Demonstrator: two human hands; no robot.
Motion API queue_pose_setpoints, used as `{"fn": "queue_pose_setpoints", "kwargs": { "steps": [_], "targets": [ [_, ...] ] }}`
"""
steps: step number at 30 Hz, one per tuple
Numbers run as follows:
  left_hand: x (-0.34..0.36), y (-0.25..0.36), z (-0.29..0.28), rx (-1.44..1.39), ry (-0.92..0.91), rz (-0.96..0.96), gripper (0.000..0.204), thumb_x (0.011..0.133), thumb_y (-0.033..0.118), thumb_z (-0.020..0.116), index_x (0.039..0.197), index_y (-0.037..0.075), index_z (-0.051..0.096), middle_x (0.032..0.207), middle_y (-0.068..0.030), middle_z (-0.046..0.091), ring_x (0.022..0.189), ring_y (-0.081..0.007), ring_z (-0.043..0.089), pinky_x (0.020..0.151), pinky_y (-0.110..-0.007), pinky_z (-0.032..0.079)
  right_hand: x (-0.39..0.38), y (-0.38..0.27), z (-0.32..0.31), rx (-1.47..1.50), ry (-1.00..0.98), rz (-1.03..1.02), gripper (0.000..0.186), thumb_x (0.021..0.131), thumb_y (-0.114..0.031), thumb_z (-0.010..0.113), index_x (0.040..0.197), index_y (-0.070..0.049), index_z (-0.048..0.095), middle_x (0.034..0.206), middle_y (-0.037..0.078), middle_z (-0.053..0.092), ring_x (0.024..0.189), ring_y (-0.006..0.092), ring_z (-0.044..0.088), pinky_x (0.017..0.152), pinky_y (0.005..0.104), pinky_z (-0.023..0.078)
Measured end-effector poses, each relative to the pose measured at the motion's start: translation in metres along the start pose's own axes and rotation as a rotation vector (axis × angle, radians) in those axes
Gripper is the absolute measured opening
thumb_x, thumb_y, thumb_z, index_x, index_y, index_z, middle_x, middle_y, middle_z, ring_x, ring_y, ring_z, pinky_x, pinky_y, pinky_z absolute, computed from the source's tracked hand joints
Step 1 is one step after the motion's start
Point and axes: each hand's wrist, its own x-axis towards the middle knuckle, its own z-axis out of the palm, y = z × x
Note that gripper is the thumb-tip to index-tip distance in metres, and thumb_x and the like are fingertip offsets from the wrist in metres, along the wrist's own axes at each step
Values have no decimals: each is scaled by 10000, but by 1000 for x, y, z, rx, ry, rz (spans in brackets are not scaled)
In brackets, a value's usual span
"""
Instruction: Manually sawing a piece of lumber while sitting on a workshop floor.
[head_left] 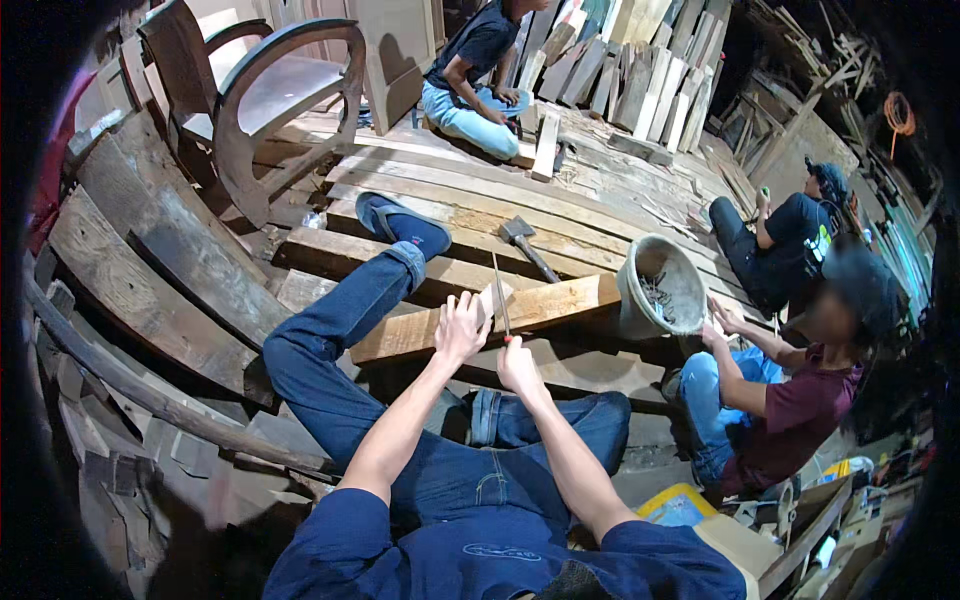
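My left hand (462, 325) has its fingers closed on a small pale wood piece (497, 300), held over a thick timber beam (560, 298). Just to its right, my right hand (519, 362) grips the red handle of a long, thin metal tool (501, 298), which looks like a file and stands beside the pale piece with its tip pointing away from me. A hammer-like tool (520, 234) with a wide metal head lies on the planks beyond.
A bucket (622, 285) holding small metal pieces sits beside the beam. Three other people sit nearby (470, 115), (790, 240), (800, 405). A wooden armchair (260, 120), curved boards (160, 290) and stacked offcuts (660, 90) surround the plank platform (420, 175).
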Motion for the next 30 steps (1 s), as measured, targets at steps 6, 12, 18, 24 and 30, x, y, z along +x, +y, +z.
{"fn": "queue_pose_setpoints", "kwargs": {
  "steps": [6, 12, 18, 24, 30],
  "targets": [
    [3, 0, 4, 6, 60, -29, 472, 777, 284, 706, 1118, -9, 561, 1087, -175, 527, 1017, -391, 494, 863, -514, 427, 16, -7, -6, -38, 46, -32, 333, 931, -209, 516, 1172, 9, 442, 782, 314, 640, 750, 473, 654, 653, 563, 528],
    [2, -1, -3, 32, -9, -31, 451, 766, 261, 715, 1095, -14, 576, 1093, -173, 532, 1021, -382, 500, 871, -496, 433, -42, 23, 10, -82, 13, -106, 311, 900, -128, 527, 1124, 68, 435, 607, 315, 573, 569, 465, 613, 522, 538, 502],
    [4, 4, 4, -37, 39, 29, 458, 767, 273, 718, 1104, -1, 571, 1082, -176, 522, 1003, -388, 491, 863, -492, 434, 16, -1, 0, -40, 118, -79, 306, 925, -166, 500, 1134, 47, 433, 698, 324, 611, 653, 468, 635, 581, 542, 519],
    [0, -3, -4, 8, 33, -8, 437, 781, 285, 705, 1061, -24, 573, 1065, -186, 525, 999, -393, 501, 844, -500, 443, -10, 3, -3, -20, -10, -36, 292, 935, -185, 489, 1154, 1, 437, 726, 317, 629, 702, 487, 643, 635, 581, 514],
    [4, 4, -6, -16, -3, -4, 465, 775, 281, 710, 1110, -16, 585, 1085, -180, 531, 1010, -390, 502, 878, -486, 446, -62, 26, -4, -12, -58, 22, 303, 946, -221, 485, 1115, 17, 405, 707, 312, 631, 675, 498, 637, 606, 575, 521]
  ]
}}
